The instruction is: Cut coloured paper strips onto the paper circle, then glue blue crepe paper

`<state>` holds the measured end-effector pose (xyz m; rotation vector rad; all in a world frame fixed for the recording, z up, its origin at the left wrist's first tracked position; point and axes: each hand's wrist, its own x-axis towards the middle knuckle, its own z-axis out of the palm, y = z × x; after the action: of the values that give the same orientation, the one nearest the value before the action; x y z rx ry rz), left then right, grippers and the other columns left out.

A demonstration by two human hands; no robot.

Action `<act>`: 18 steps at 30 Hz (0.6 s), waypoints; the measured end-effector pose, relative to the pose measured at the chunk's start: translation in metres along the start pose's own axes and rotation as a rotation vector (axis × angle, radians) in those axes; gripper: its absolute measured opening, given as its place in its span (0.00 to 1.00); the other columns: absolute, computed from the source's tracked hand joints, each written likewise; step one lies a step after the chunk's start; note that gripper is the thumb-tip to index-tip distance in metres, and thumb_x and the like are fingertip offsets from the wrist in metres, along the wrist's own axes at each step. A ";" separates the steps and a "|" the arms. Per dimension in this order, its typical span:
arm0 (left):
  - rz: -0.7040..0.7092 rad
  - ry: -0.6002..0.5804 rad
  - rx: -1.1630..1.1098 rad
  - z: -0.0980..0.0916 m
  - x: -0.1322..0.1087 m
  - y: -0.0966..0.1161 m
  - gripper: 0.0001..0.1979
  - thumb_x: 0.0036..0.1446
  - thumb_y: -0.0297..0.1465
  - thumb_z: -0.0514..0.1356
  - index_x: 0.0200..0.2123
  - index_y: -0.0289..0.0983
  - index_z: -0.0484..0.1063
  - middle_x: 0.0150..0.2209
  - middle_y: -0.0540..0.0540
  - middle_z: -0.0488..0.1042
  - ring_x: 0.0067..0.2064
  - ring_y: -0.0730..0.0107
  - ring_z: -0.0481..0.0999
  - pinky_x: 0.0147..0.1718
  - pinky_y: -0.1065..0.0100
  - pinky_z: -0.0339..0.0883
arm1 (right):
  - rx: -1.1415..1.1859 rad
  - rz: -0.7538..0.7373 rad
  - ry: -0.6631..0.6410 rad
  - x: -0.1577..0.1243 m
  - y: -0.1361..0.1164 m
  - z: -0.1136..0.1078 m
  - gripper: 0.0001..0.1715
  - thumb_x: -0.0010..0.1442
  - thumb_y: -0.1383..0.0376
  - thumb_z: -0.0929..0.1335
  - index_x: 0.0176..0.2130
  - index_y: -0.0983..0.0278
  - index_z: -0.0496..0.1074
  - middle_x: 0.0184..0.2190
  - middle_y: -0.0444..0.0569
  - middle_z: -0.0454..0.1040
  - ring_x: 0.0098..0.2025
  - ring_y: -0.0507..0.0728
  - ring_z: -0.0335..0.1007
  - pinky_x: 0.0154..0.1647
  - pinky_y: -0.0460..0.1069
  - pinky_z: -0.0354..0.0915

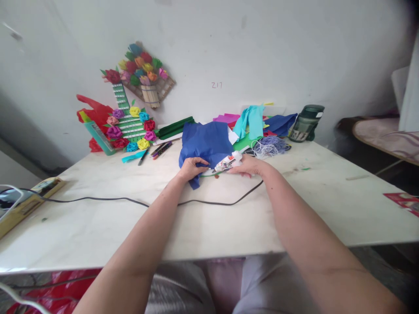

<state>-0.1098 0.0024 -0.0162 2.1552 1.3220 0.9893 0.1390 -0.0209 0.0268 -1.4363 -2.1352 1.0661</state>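
Note:
Blue cloth-like material (207,138) is spread in the middle of the table, with a narrow end hanging toward me. My left hand (192,168) pinches its lower front edge between thumb and fingers. My right hand (248,166) is wrapped round a white glue gun (228,162) with printed patterns, whose tip points left toward my left fingertips. Under the tip lies a thin green-and-white edge, mostly hidden by the blue material. From the gun's side a black cord (212,203) runs left across the table.
Behind are green rolls (176,127), pens (162,149), turquoise material (250,122), purple string (271,146) and a dark bottle (307,123). At left stand a flower-decorated green craft (122,97), a glue bottle (100,138) and a power strip (31,205).

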 end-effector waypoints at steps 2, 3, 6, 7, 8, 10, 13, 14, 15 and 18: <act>0.003 -0.001 0.001 0.000 0.000 0.000 0.15 0.42 0.37 0.62 0.34 0.36 0.76 0.33 0.48 0.77 0.32 0.71 0.73 0.34 0.72 0.64 | 0.037 -0.026 -0.017 0.003 0.003 0.002 0.18 0.44 0.57 0.71 0.31 0.68 0.70 0.16 0.43 0.67 0.13 0.45 0.57 0.09 0.41 0.55; 0.000 -0.003 0.003 0.000 0.000 0.000 0.15 0.42 0.37 0.62 0.34 0.36 0.76 0.33 0.48 0.77 0.32 0.71 0.72 0.34 0.72 0.64 | 0.052 -0.036 -0.024 0.004 0.003 0.004 0.19 0.44 0.56 0.71 0.32 0.68 0.70 0.17 0.44 0.69 0.14 0.45 0.58 0.09 0.40 0.55; -0.002 -0.007 0.009 0.000 0.000 0.000 0.15 0.42 0.37 0.62 0.34 0.36 0.76 0.33 0.49 0.77 0.31 0.72 0.72 0.33 0.72 0.64 | 0.079 -0.053 -0.032 0.005 -0.001 0.007 0.21 0.43 0.55 0.71 0.34 0.68 0.70 0.19 0.45 0.70 0.16 0.46 0.61 0.09 0.39 0.55; -0.002 -0.007 0.010 -0.001 0.000 0.000 0.15 0.42 0.37 0.62 0.34 0.37 0.76 0.33 0.49 0.77 0.31 0.72 0.72 0.33 0.72 0.64 | 0.084 -0.058 -0.030 0.005 -0.003 0.008 0.21 0.43 0.55 0.72 0.34 0.68 0.70 0.19 0.45 0.70 0.16 0.46 0.62 0.09 0.39 0.55; -0.002 -0.008 0.009 -0.001 0.000 0.000 0.15 0.42 0.37 0.62 0.34 0.37 0.76 0.33 0.49 0.77 0.32 0.71 0.72 0.34 0.72 0.64 | 0.084 -0.061 -0.027 0.005 -0.005 0.009 0.21 0.43 0.56 0.72 0.33 0.68 0.70 0.19 0.44 0.70 0.16 0.46 0.62 0.09 0.39 0.55; -0.004 -0.011 0.007 -0.001 0.000 0.000 0.15 0.42 0.37 0.62 0.34 0.37 0.76 0.33 0.49 0.77 0.33 0.71 0.73 0.35 0.72 0.64 | 0.064 -0.054 -0.016 0.005 -0.009 0.012 0.20 0.43 0.56 0.72 0.31 0.68 0.70 0.19 0.44 0.69 0.15 0.45 0.60 0.08 0.39 0.55; -0.009 -0.019 0.003 -0.002 0.000 0.001 0.14 0.43 0.36 0.61 0.34 0.36 0.76 0.33 0.49 0.77 0.33 0.70 0.73 0.35 0.73 0.65 | 0.019 -0.032 0.000 0.007 -0.011 0.015 0.18 0.44 0.56 0.71 0.30 0.67 0.70 0.18 0.43 0.69 0.12 0.44 0.56 0.07 0.39 0.55; -0.011 -0.022 0.003 -0.002 0.000 0.001 0.14 0.43 0.36 0.61 0.35 0.36 0.76 0.33 0.49 0.77 0.33 0.71 0.73 0.35 0.73 0.65 | 0.013 -0.031 0.005 0.009 -0.010 0.016 0.18 0.44 0.55 0.71 0.30 0.67 0.70 0.18 0.42 0.69 0.12 0.43 0.55 0.08 0.39 0.55; -0.012 -0.023 0.004 -0.002 0.001 0.001 0.15 0.43 0.36 0.61 0.35 0.37 0.76 0.33 0.49 0.77 0.33 0.71 0.73 0.35 0.73 0.65 | 0.013 -0.036 0.010 0.010 -0.010 0.017 0.18 0.45 0.55 0.71 0.30 0.67 0.70 0.17 0.42 0.69 0.12 0.43 0.55 0.08 0.39 0.55; -0.015 -0.031 0.007 -0.003 0.001 0.002 0.15 0.43 0.36 0.61 0.35 0.37 0.76 0.33 0.49 0.77 0.33 0.71 0.73 0.35 0.73 0.65 | 0.011 -0.048 0.015 0.013 -0.008 0.019 0.18 0.45 0.55 0.71 0.32 0.66 0.70 0.17 0.41 0.68 0.12 0.44 0.56 0.08 0.40 0.57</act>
<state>-0.1105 0.0024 -0.0125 2.1538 1.3277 0.9430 0.1160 -0.0178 0.0185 -1.3764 -2.1389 1.0445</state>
